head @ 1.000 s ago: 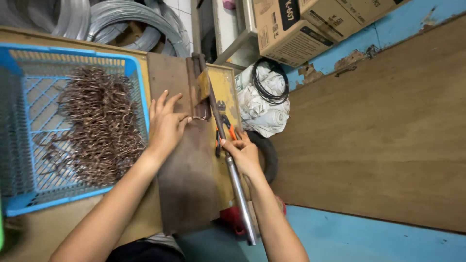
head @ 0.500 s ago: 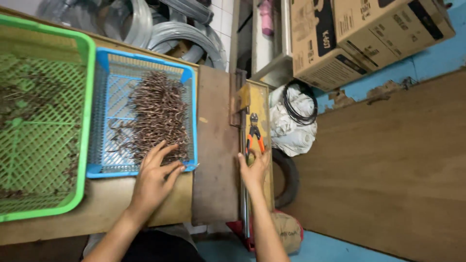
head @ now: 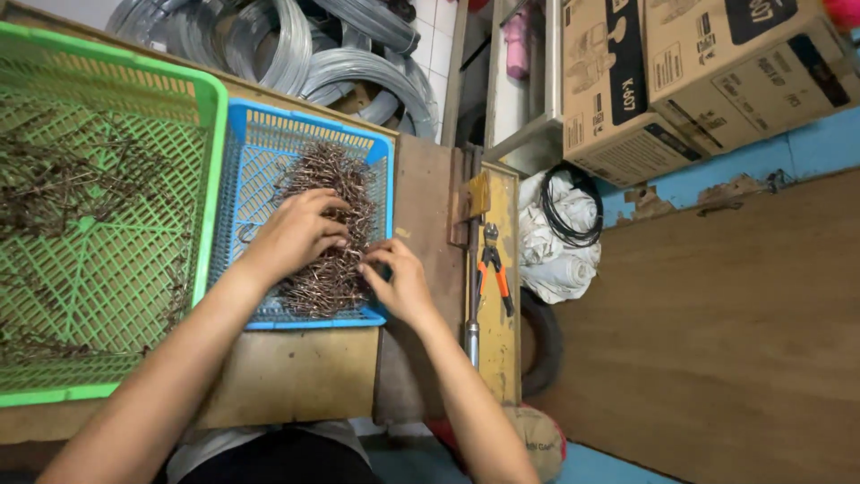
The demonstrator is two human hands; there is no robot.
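Left hand (head: 296,235) spread flat, fingers apart, steadying brown bent-wire pile (head: 330,229) in blue plastic basket (head: 253,134), frame centre; right hand (head: 400,280) fingers pinched on pieces at pile's edge.

Both hands (head: 296,235) (head: 400,283) now in the blue basket (head: 376,157).

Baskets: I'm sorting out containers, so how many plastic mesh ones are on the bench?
2. A green basket sits at the left; a smaller blue basket sits beside it on its right, with both hands in its wire pieces. None seems hidden.
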